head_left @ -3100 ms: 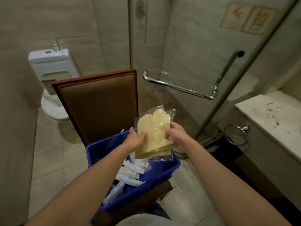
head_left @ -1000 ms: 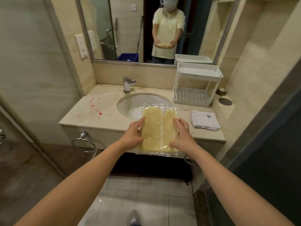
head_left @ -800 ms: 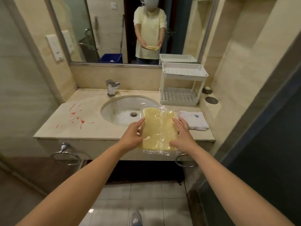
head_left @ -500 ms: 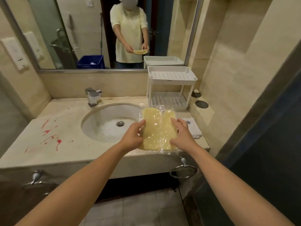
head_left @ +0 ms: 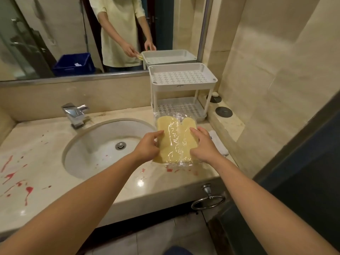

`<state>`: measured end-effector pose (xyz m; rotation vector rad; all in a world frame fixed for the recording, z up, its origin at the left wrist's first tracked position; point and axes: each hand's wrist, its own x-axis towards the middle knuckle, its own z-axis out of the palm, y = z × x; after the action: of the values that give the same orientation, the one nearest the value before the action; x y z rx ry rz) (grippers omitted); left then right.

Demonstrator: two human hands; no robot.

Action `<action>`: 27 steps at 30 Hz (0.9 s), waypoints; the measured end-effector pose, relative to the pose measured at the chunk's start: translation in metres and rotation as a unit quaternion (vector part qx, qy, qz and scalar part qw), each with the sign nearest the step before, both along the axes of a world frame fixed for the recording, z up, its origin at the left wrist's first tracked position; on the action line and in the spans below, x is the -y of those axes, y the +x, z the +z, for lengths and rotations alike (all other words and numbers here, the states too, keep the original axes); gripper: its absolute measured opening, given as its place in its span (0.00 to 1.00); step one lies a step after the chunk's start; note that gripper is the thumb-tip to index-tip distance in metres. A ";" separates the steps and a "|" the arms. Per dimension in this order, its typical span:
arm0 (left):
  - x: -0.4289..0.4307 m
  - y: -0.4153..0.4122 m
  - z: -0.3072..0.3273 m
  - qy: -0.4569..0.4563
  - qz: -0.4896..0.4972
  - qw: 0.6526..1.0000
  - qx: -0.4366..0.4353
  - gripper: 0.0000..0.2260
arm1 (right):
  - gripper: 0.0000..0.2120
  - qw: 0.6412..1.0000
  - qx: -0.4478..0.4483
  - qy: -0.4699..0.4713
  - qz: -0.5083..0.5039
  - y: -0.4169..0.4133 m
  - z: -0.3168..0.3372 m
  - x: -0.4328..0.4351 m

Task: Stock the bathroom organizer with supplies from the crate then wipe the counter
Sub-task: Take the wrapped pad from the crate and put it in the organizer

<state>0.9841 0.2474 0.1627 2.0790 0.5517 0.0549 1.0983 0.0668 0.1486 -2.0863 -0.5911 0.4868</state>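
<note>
Yellow glove packet [head_left: 176,140], held just in front of the organizer [head_left: 182,85], is pinched along its side edges by left hand [head_left: 147,146] and right hand [head_left: 204,146]. It looks light, floppy and slick, so gripping the edges suits it.

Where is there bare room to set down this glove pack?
Both tiers are bare: the top tier and the lower tier between its posts. Left of the sink the counter is open but red-spattered. Crowded: the towel fills the strip right of the sink.
</note>
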 end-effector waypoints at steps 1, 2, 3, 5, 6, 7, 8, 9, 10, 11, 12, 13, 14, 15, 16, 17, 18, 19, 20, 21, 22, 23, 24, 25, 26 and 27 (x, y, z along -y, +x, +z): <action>-0.001 0.007 -0.003 0.001 0.005 1.000 -0.004 0.33 | 0.42 1.000 -0.001 -0.001 -0.002 0.007 -0.003 -0.002; -0.002 0.015 -0.007 0.001 0.011 1.000 -0.009 0.33 | 0.42 1.000 -0.001 -0.004 -0.002 0.015 -0.006 -0.003; -0.002 0.023 -0.011 0.002 0.018 1.000 -0.015 0.33 | 0.42 1.000 -0.002 -0.004 -0.001 0.024 -0.009 -0.006; -0.005 0.042 -0.020 0.014 0.025 0.999 -0.023 0.34 | 0.42 1.000 -0.013 -0.002 -0.001 0.043 -0.018 -0.012; -0.008 0.052 -0.025 0.023 0.029 0.999 -0.024 0.33 | 0.42 1.000 -0.020 -0.002 -0.001 0.053 -0.023 -0.015; -0.010 0.063 -0.029 0.029 0.034 0.999 -0.022 0.33 | 0.41 1.000 -0.026 -0.002 0.000 0.063 -0.027 -0.020; -0.012 0.073 -0.032 0.033 0.040 0.998 -0.023 0.33 | 0.41 1.000 -0.031 -0.004 0.002 0.074 -0.032 -0.024; -0.015 0.084 -0.037 0.034 0.047 0.998 -0.023 0.32 | 0.41 0.999 -0.034 -0.009 0.006 0.086 -0.037 -0.029; -0.018 0.093 -0.040 0.035 0.052 0.998 -0.022 0.31 | 0.41 0.999 -0.033 -0.014 0.010 0.095 -0.039 -0.033; -0.021 0.107 -0.045 0.034 0.060 0.997 -0.021 0.30 | 0.41 0.999 -0.035 -0.020 0.014 0.110 -0.044 -0.039; -0.025 0.122 -0.053 0.033 0.070 0.997 -0.023 0.29 | 0.41 0.999 -0.040 -0.027 0.017 0.126 -0.050 -0.045; -0.027 0.126 -0.051 0.038 0.075 0.996 -0.020 0.29 | 0.41 0.999 -0.037 -0.026 0.019 0.130 -0.048 -0.048; -0.030 0.130 -0.050 0.044 0.075 0.996 -0.017 0.30 | 0.41 0.999 -0.034 -0.022 0.020 0.135 -0.048 -0.051; -0.034 0.140 -0.053 0.052 0.075 0.996 -0.015 0.30 | 0.41 0.999 -0.034 -0.019 0.020 0.147 -0.052 -0.056; -0.038 0.153 -0.058 0.058 0.077 0.995 -0.019 0.31 | 0.41 0.999 -0.034 -0.020 0.020 0.161 -0.057 -0.061; -0.042 0.164 -0.062 0.060 0.083 0.995 -0.021 0.30 | 0.41 0.999 -0.035 -0.019 0.022 0.172 -0.061 -0.067; -0.047 0.174 -0.066 0.060 0.088 0.994 -0.022 0.29 | 0.41 0.999 -0.035 -0.018 0.026 0.183 -0.064 -0.073; -0.051 0.183 -0.070 0.065 0.092 0.993 -0.019 0.27 | 0.42 0.999 -0.034 -0.019 0.030 0.193 -0.067 -0.080; -0.056 0.192 -0.074 0.075 0.096 0.992 -0.019 0.25 | 0.42 0.999 -0.029 -0.023 0.035 0.203 -0.069 -0.086; -0.061 0.200 -0.078 0.087 0.099 0.991 -0.022 0.24 | 0.42 0.998 -0.025 -0.028 0.041 0.211 -0.070 -0.093; -0.066 0.208 -0.080 0.099 0.100 0.990 -0.026 0.24 | 0.42 0.998 -0.024 -0.031 0.045 0.218 -0.071 -0.100; -0.070 0.215 -0.082 0.112 0.097 0.988 -0.034 0.24 | 0.42 0.998 -0.027 -0.032 0.048 0.226 -0.072 -0.106; -0.075 0.221 -0.084 0.121 0.094 0.987 -0.047 0.25 | 0.41 0.998 -0.030 -0.033 0.050 0.234 -0.073 -0.114; -0.080 0.229 -0.087 0.127 0.094 0.985 -0.063 0.27 | 0.40 0.997 -0.029 -0.040 0.052 0.242 -0.075 -0.121; -0.084 0.237 -0.089 0.129 0.092 0.984 -0.078 0.28 | 0.39 0.997 -0.026 -0.052 0.057 0.250 -0.076 -0.128; -0.087 0.244 -0.091 0.135 0.089 0.983 -0.086 0.28 | 0.38 0.996 -0.021 -0.065 0.064 0.257 -0.077 -0.135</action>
<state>1.2278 0.3347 0.0713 2.3064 0.8767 0.0559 1.3551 0.2016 0.0713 -2.1645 -0.6863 0.6573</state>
